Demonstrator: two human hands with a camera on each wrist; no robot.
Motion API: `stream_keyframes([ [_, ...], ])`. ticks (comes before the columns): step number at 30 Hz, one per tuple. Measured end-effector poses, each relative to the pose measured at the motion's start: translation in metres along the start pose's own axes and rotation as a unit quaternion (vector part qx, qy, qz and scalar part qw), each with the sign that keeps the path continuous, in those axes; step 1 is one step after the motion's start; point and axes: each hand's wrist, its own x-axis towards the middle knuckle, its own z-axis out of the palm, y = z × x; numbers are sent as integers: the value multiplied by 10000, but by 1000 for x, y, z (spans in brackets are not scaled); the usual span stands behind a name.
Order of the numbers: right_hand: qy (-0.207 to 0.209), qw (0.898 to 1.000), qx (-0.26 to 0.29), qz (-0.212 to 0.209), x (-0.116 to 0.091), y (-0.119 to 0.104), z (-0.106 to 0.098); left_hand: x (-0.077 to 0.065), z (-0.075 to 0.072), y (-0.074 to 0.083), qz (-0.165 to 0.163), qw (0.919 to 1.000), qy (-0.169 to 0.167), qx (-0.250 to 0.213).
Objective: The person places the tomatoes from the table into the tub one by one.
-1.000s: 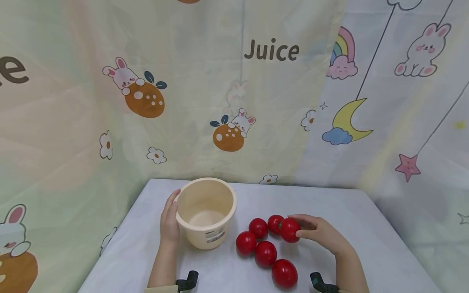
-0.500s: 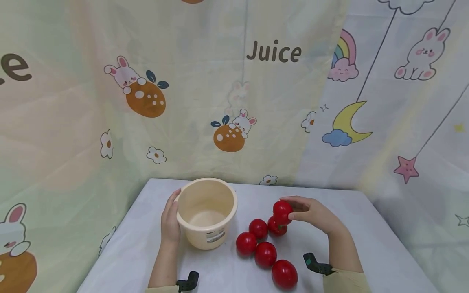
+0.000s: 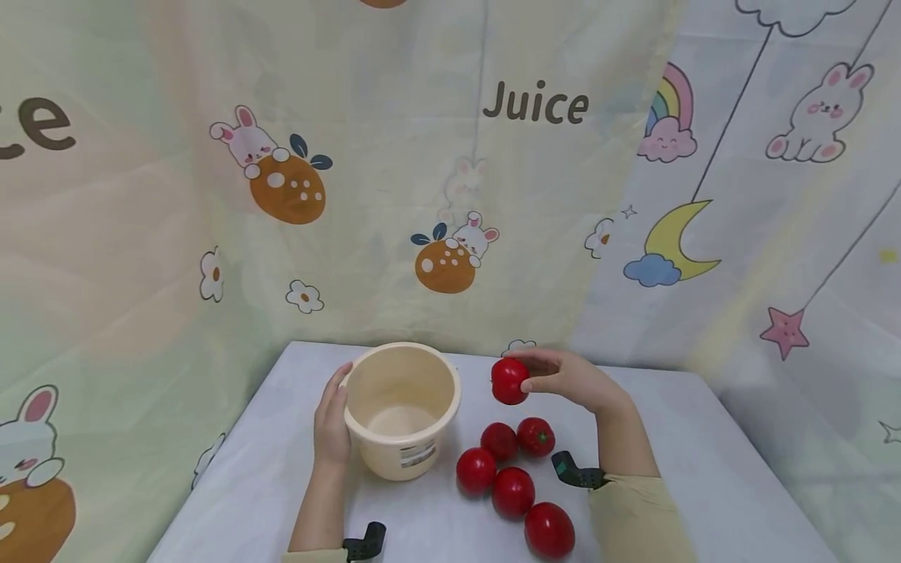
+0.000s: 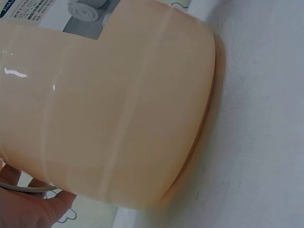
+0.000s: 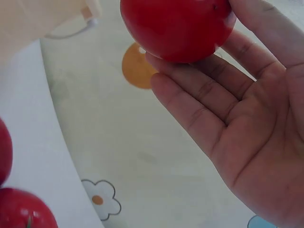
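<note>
- We see one glossy red tomato (image 3: 510, 381) held to the right of the bucket, apart from it.
- Our right hand (image 3: 566, 379) pinches it, fingers partly spread.
- Our left hand (image 3: 331, 430) holds the bucket (image 3: 376, 455), fingers lightly bent at its side.
- The bucket is smooth cream plastic, round and upright; its label (image 4: 90, 13) carries a grey picture and print we cannot read surely.
- Five smooth, round tomatoes (image 3: 513, 493) sit on the white-covered table (image 3: 422, 524).
- Behind, we read "Juice" on creased cloth (image 3: 373, 78).
</note>
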Motion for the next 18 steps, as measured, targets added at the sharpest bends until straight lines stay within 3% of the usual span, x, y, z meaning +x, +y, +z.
stream_keyframes([
  [18,-523,9977,-414,-146,59,-48,32,0,-1,1,66,9998,-20,-163],
])
